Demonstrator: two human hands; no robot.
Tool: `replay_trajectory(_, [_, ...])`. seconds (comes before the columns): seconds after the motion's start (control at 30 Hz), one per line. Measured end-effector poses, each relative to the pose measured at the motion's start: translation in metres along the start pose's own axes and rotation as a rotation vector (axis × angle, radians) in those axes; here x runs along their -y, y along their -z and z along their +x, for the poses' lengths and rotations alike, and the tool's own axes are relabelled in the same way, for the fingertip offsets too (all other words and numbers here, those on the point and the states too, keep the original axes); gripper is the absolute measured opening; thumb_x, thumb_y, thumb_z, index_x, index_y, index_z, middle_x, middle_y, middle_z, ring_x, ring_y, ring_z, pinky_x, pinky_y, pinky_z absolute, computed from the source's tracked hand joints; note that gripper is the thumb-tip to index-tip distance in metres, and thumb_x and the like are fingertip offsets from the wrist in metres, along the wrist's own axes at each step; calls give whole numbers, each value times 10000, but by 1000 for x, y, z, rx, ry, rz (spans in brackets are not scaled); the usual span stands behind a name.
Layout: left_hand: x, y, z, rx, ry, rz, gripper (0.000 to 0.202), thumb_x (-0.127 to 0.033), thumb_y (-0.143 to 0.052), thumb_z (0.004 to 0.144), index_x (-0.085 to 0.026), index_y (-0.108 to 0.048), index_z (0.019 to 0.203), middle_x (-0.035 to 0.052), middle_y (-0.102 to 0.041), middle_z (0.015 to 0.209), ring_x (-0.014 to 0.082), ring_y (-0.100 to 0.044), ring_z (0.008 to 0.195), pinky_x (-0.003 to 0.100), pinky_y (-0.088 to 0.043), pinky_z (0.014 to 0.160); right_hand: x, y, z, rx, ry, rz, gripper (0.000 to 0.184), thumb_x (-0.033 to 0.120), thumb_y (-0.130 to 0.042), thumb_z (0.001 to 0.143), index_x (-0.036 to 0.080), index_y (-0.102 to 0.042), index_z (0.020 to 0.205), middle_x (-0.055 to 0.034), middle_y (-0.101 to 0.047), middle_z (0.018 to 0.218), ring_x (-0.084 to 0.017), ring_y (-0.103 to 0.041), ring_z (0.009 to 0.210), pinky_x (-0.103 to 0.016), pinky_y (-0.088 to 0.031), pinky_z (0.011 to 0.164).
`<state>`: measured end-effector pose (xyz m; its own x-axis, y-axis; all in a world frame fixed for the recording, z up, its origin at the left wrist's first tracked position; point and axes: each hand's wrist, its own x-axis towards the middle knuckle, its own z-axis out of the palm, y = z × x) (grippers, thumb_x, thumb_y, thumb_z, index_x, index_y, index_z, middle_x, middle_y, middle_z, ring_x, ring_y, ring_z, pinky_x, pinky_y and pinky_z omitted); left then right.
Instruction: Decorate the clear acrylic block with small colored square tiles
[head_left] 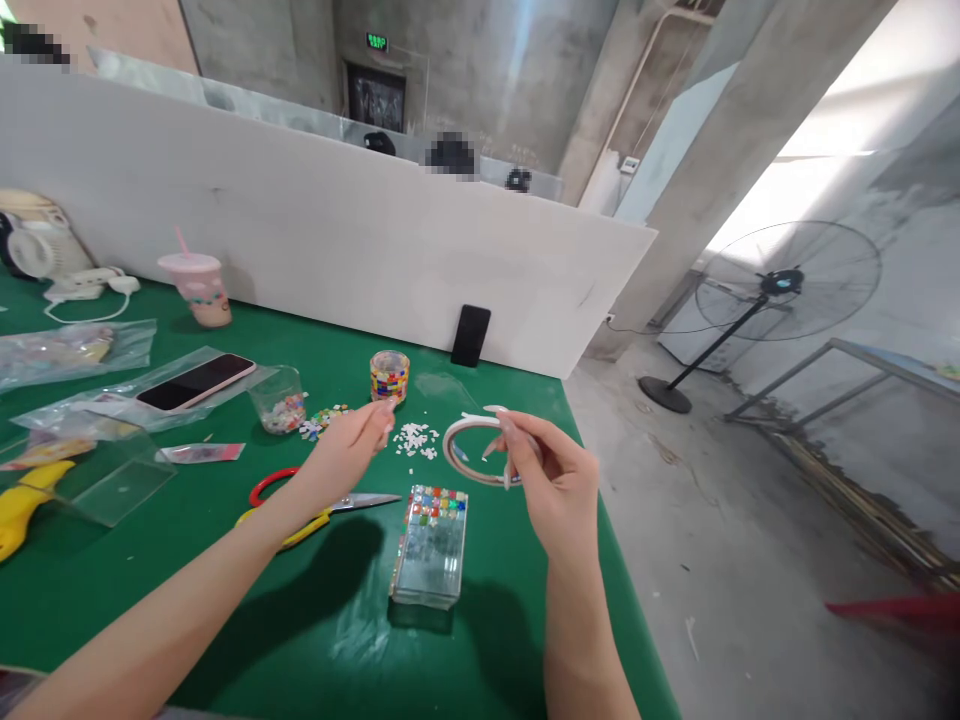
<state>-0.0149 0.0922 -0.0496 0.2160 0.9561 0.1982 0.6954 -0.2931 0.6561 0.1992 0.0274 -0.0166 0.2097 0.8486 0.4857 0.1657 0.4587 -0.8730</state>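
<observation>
On a green bench, a clear box is lying between the worker's forearms, small colorful tiles covering the far end of its top and running along its left side. Scissors with red and yellow handles are resting to its left, the left forearm crossing above them. Just beyond the box, the right hand is pinching a roll of tape between thumb and fingers, holding it above the bench, while the left hand is pressing its fingertips together; whether anything is sitting between them, I cannot tell. White bits are lying scattered between the two hands. Farther back, a clear cup of small pieces is standing near a round jar banded in colorful tiles. A black phone is leaning against a white partition; a standing fan is occupying the floor at right, and a green exit sign is glowing on the far wall.
</observation>
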Motion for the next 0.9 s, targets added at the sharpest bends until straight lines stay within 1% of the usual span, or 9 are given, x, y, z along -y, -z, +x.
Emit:
replay_trajectory(0.07, [-30,3,-11,1,-62,-94,435,-446,-168,1024,-228,-340,688,-44,-396,586,123,-434,539,238,-392,521,4,2,-6,11,75,-22,147,203,-638,879,230,-768,943,-11,-738,727,-124,-637,554,-236,-498,456])
replay_trajectory(0.13, [-54,7,-20,-13,-118,-168,443,-471,-200,1024,-226,-345,685,-50,-385,586,113,-400,528,230,-368,507,8,6,-12,30,183,-78,215,129,-629,880,266,-762,980,6,-736,740,-115,-626,561,-232,-471,454])
replay_trajectory(0.2, [-70,11,-27,-38,-208,-287,424,-428,-249,1036,-222,-360,683,-57,-374,577,108,-371,513,234,-330,496,12,10,-18,43,325,-148,326,47,-616,864,292,-750,1033,6,-745,789,-125,-645,612,-241,-469,472])
replay_trajectory(0.27, [-78,13,-33,-68,-291,-327,398,-372,-272,1044,-219,-372,691,-62,-379,576,103,-364,501,234,-313,491,16,13,-22,63,458,-198,422,-10,-602,842,300,-731,1098,-6,-751,829,-145,-669,656,-258,-488,487])
replay_trajectory(0.33, [-82,13,-37,-111,-352,-310,366,-315,-288,1046,-216,-386,707,-65,-396,585,98,-377,499,232,-310,491,18,14,-24,88,542,-224,485,-38,-598,827,302,-710,1154,-15,-752,837,-160,-677,670,-276,-513,502])
replay_trajectory(0.43, [-83,13,-40,-145,-401,-284,347,-254,-305,1043,-214,-381,706,-69,-395,587,91,-377,493,232,-307,494,20,13,-23,109,571,-245,537,-56,-591,816,310,-688,1197,-13,-753,838,-167,-678,684,-291,-538,529])
replay_trajectory(0.53, [-83,12,-40,-107,-399,-310,356,-249,-311,1046,-214,-361,695,-76,-382,576,88,-352,483,229,-306,490,19,12,-22,107,566,-260,555,-70,-580,808,308,-687,1200,-8,-756,851,-163,-687,699,-288,-552,552])
replay_trajectory(0.67, [-82,11,-40,-69,-364,-359,368,-275,-308,1047,-215,-365,688,-78,-369,569,88,-340,479,236,-300,476,18,11,-21,112,553,-266,530,-53,-595,808,309,-697,1181,-10,-761,840,-170,-695,692,-292,-548,547])
replay_trajectory(0.9, [-83,11,-39,42,-287,-431,395,-345,-291,1047,-217,-386,686,-70,-388,583,96,-340,503,250,-305,490,20,12,-18,192,564,-287,500,-72,-589,801,275,-697,1144,-22,-765,858,-166,-695,707,-295,-549,577])
